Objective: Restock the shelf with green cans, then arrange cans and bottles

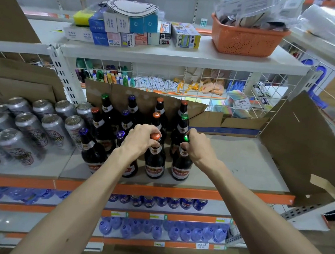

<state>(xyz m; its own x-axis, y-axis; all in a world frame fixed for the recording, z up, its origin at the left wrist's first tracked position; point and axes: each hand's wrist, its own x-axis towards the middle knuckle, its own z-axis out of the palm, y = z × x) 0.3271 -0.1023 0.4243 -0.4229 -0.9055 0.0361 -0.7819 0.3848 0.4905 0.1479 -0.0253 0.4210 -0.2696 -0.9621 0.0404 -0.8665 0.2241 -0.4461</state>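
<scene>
Both hands grasp bottle necks near the front edge of the shelf (240, 163).
The left hand (139, 139) is curled round the neck of the orange-capped bottle (154, 166); the right hand (198, 146) pinches the green-capped bottle (181, 168) just beside it. Further bottles (133, 107) stand upright behind. Silver cans (55, 129) occupy the shelf's left part. Cardboard (144, 98) lines the rear edge.

— What reads on the upper shelf (189, 55)?
— A pink box (141, 38) says "HV-302"; a pale box (194, 41) says "0.38", the box beside it (180, 40) "20".
— And the bottles (155, 162)?
— Their red labels blur; nothing legible.
</scene>
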